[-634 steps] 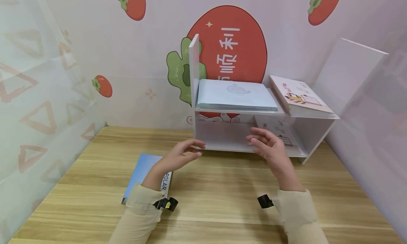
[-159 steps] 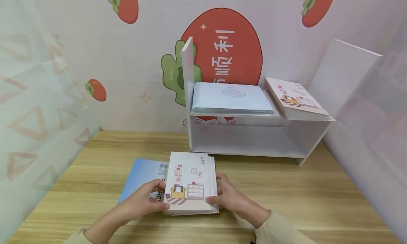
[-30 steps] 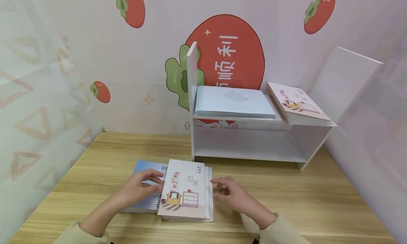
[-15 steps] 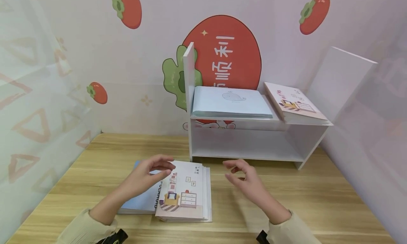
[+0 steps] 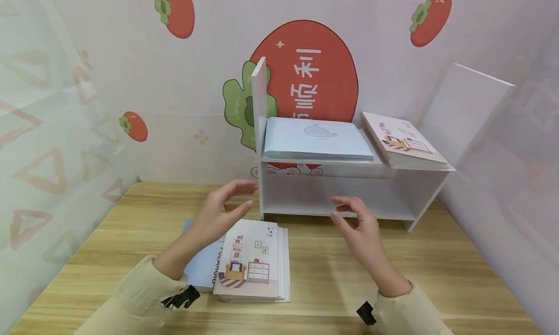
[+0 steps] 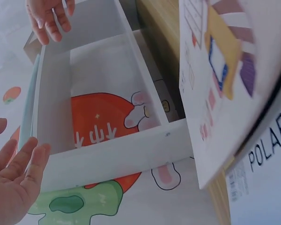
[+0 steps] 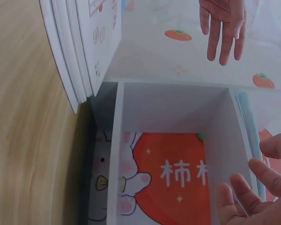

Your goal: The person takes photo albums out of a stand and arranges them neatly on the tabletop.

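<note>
My left hand [image 5: 222,211] hovers left of the white shelf's front with nothing in it, thumb and fingers spread apart. Opposite it, my right hand [image 5: 360,233] is held in front of the lower compartment, also holding nothing. On the upper board lies a pale blue album [image 5: 319,138] with a whale on its cover. Below the left hand, a thick book [image 5: 255,257] with an armchair and dresser drawn on it lies on the table. It overlaps a blue book [image 5: 198,269] lettered POLAROID. In the left wrist view, left fingers [image 6: 23,164] appear near the album's edge.
The white shelf [image 5: 340,196] stands against the back wall, its side panels [image 5: 259,107] rising above the upper board. Another book [image 5: 406,138] with a similar drawing lies at the board's right end. Bare wood table [image 5: 327,286] spreads in front of the shelf.
The illustrated book from the lower compartment now lies on the table, partly over the POLAROID book. Both hands have let go of it and risen toward the shelf, moving apart.
</note>
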The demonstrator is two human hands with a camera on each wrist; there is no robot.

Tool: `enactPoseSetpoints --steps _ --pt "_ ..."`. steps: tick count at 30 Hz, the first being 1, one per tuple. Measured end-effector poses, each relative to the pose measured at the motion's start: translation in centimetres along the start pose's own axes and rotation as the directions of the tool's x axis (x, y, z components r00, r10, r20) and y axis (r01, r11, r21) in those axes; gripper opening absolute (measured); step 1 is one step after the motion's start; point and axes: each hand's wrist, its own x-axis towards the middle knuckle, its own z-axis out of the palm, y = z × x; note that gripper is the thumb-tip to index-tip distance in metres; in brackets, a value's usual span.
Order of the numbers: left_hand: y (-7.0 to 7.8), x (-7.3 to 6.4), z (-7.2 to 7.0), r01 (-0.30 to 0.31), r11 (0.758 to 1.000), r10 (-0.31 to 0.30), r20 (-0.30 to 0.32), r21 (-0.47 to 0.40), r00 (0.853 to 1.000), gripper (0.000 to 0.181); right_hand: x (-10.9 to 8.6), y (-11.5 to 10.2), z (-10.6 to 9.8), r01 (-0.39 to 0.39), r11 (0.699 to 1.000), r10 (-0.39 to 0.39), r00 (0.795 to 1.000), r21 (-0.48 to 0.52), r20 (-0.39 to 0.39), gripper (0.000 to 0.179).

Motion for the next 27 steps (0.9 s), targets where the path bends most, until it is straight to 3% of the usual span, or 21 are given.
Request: enactPoseSetpoints --steps 13,27 --pt "0.9 3.5 0.8 -0.103 0.993 0.093 -0.141 -0.062 0.986 0.039 2.4 -1.0 -1.1 0.052 0.998 -0.056 0.977 -0.023 -0.206 0.041" --pt "1.8 4.9 1.4 -0.154 0.987 0.145 -0.159 -0.043 0.976 0.042 4.6 -1.1 -2.2 0.078 0.997 -0.083 0.965 -0.030 -0.249 0.052"
